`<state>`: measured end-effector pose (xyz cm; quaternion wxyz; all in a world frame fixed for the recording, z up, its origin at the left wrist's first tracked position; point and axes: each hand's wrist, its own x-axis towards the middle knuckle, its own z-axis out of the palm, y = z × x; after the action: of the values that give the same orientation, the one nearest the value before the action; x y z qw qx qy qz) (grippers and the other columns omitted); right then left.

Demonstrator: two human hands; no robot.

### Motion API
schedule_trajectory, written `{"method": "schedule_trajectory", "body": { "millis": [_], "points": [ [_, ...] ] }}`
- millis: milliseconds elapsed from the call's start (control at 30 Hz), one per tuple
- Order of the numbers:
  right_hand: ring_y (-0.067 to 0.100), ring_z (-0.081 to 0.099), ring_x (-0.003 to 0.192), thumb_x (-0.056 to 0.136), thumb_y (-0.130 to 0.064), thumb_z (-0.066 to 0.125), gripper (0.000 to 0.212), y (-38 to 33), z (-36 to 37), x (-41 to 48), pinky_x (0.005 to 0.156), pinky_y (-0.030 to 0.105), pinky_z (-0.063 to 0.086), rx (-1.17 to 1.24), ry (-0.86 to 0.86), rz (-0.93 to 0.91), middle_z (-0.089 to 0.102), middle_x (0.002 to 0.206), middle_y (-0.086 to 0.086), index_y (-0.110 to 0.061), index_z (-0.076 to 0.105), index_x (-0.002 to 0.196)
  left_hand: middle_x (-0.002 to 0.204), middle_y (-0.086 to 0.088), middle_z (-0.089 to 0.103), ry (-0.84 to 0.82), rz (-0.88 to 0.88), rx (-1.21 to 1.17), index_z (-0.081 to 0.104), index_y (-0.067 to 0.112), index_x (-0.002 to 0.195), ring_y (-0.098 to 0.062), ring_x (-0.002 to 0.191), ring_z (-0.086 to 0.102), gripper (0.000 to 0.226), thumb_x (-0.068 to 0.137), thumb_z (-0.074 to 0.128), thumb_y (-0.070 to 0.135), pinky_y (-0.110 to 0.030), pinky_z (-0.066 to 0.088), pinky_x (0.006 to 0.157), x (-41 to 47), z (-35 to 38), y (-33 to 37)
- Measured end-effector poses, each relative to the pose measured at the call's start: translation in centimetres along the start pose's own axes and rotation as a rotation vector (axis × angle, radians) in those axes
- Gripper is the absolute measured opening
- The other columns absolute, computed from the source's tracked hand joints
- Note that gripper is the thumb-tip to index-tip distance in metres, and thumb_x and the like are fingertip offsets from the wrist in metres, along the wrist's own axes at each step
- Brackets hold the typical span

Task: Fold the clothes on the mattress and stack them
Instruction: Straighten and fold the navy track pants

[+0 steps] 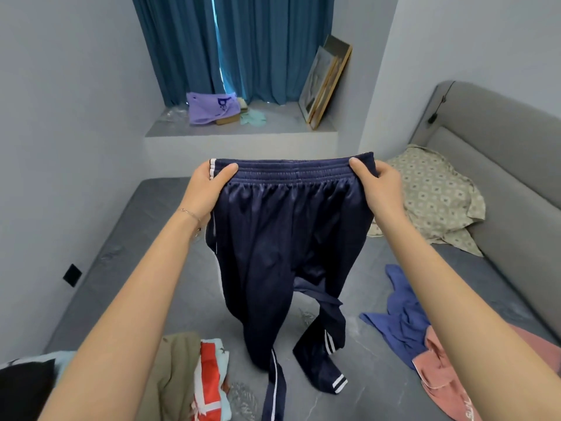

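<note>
Trousers (282,238) hang by the waistband — left hand (209,189) and right hand (379,189) each pinch a corner, cuffs touching the mattress (364,375).

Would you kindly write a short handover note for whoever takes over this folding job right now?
Left hand: grips the waistband at its left end. Right hand: grips its right end.
Navy track pants hang spread between them, cuffs resting on the grey mattress.
Blue garment and pink garment lie crumpled at the right; a mixed pile sits at lower left, whether folded is unclear.
Done: nothing certain. Left: fold the pants, then blue and pink, and stack.
</note>
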<state>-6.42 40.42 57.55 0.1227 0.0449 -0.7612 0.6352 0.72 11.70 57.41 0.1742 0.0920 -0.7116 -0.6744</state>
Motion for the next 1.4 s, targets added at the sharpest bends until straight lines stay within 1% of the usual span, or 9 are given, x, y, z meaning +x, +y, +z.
{"method": "schedule_trajectory", "body": {
  "millis": [167,467,667,767,867,1033,1200,1267,1400],
  "points": [
    [0.007,0.050,0.060,0.091,-0.034,0.067,0.046,-0.9,0.6,-0.1,0.056,0.020,0.041,0.005,-0.015,0.011,0.058,0.071,0.005,0.011,0.061,0.085,0.089,0.002,0.073,-0.008,-0.003,-0.061,0.064,0.014,0.097,-0.010,0.080,0.069,0.008,0.094,0.062,0.021,-0.024,0.054,0.072,0.8,-0.7,0.2],
    [0.021,0.070,0.094,0.096,-0.030,0.060,0.027,-2.1,4.8,-1.5,0.089,0.037,0.055,0.143,-0.077,0.215,0.074,0.102,0.011,-0.006,0.070,0.101,0.091,-0.008,0.074,0.058,-0.136,-0.384,0.066,0.001,0.102,-0.018,0.082,0.071,0.019,0.095,0.060,0.018,-0.027,0.057,0.071,-0.3,3.3,0.1],
    [0.033,0.067,0.101,0.097,-0.023,0.059,0.038,-2.1,7.7,-3.7,0.084,0.045,0.053,0.197,-0.303,0.337,0.068,0.110,0.020,0.007,0.056,0.121,0.099,-0.017,0.071,-0.054,0.008,-0.126,0.067,-0.003,0.102,-0.018,0.088,0.064,0.020,0.093,0.063,0.015,-0.036,0.054,0.083,-2.3,6.8,-0.8],
    [0.014,0.065,0.076,0.101,-0.021,0.052,0.033,-2.1,7.6,-4.0,0.069,0.028,0.050,0.330,-0.385,0.407,0.069,0.083,0.006,0.005,0.059,0.118,0.096,-0.001,0.072,-0.206,0.137,-0.040,0.071,0.017,0.099,-0.004,0.088,0.063,0.012,0.095,0.060,0.014,-0.023,0.052,0.082,-2.8,6.7,-0.9],
    [0.016,0.066,0.085,0.098,-0.035,0.054,0.031,-2.2,7.3,-4.1,0.084,0.034,0.052,0.468,-0.426,0.506,0.071,0.091,0.003,-0.008,0.065,0.110,0.098,0.014,0.062,-0.367,0.220,0.185,0.065,0.035,0.103,0.010,0.094,0.054,0.023,0.097,0.055,0.015,-0.011,0.039,0.089,-3.2,6.7,-1.6],
    [0.019,0.066,0.090,0.084,-0.029,0.071,0.056,-1.0,7.5,-5.4,0.078,0.030,0.053,0.502,-0.360,0.469,0.065,0.098,0.009,0.001,0.049,0.125,0.129,0.009,0.048,-0.574,0.131,0.328,0.053,0.022,0.133,0.013,0.116,0.040,0.037,0.102,0.040,0.008,0.003,0.022,0.098,-3.1,6.2,-3.0],
    [0.017,0.068,0.085,0.094,-0.008,0.061,0.020,0.1,6.6,-5.4,0.077,0.026,0.056,0.507,-0.278,0.411,0.068,0.100,0.010,-0.002,0.058,0.113,0.106,0.010,0.071,-0.259,0.029,-0.027,0.067,0.025,0.107,-0.002,0.100,0.065,0.030,0.100,0.044,0.007,-0.026,0.051,0.090,-2.3,4.3,-4.0],
    [0.015,0.069,0.083,0.096,-0.007,0.058,0.013,-0.1,6.0,-5.4,0.074,0.024,0.057,0.509,-0.348,0.383,0.070,0.097,0.007,-0.006,0.062,0.108,0.122,0.009,0.062,-0.090,0.021,0.020,0.060,0.025,0.118,-0.002,0.109,0.059,0.021,0.100,0.050,0.020,-0.032,0.048,0.098,-1.3,3.6,-5.0],
    [0.016,0.070,0.086,0.092,-0.011,0.057,0.026,-1.1,5.5,-5.6,0.074,0.025,0.057,0.594,-0.544,0.325,0.073,0.099,0.005,-0.003,0.062,0.117,0.138,0.001,0.056,-0.403,-0.182,-0.123,0.051,0.018,0.136,-0.011,0.129,0.051,0.042,0.101,0.045,0.041,-0.033,0.039,0.109,-0.3,3.2,-5.5]
  ]
}}
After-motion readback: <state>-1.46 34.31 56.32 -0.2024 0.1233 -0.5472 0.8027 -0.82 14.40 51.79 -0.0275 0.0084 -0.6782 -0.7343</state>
